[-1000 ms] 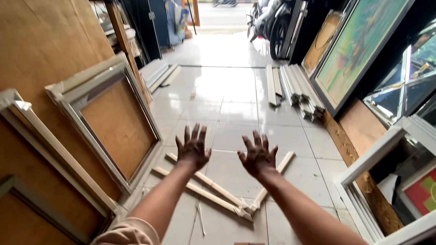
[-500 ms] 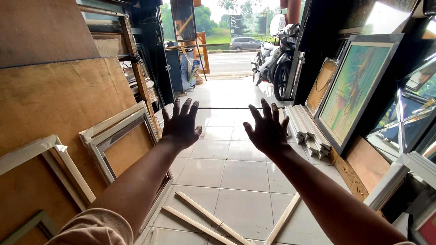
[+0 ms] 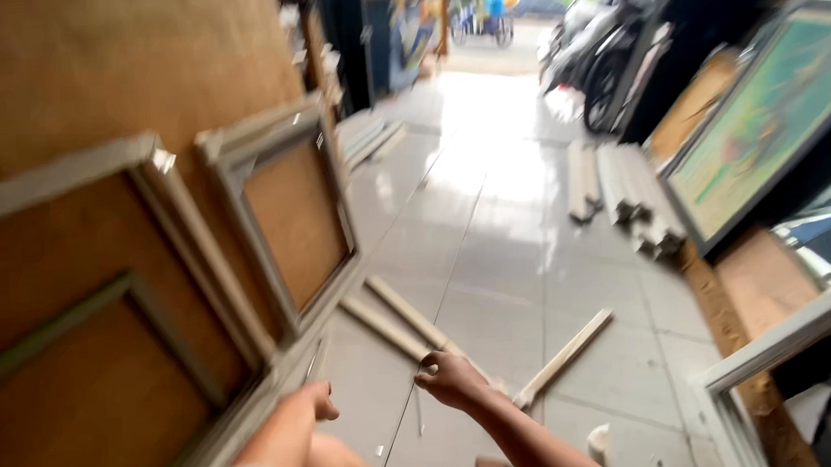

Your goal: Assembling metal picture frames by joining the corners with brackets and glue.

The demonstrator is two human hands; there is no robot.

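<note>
Grey-white moulding strips (image 3: pixel 411 324) lie crossed on the glossy pale tiled floor (image 3: pixel 491 229) in my head view, and both hands are low over them. My right hand (image 3: pixel 452 378) is curled at the near end of the strips, fingers folded in, touching or just above the wood; blur keeps me from telling whether it actually pinches one. My left hand (image 3: pixel 318 400) hangs just beside the grey-framed brown backing board (image 3: pixel 291 212) leaning on the wall, loosely closed and apparently empty. I judge this as the reach-down for a strip. Next I'd need a firm clasp on one strip and a clean lift past the other loose pale strip (image 3: pixel 566 353).
</note>
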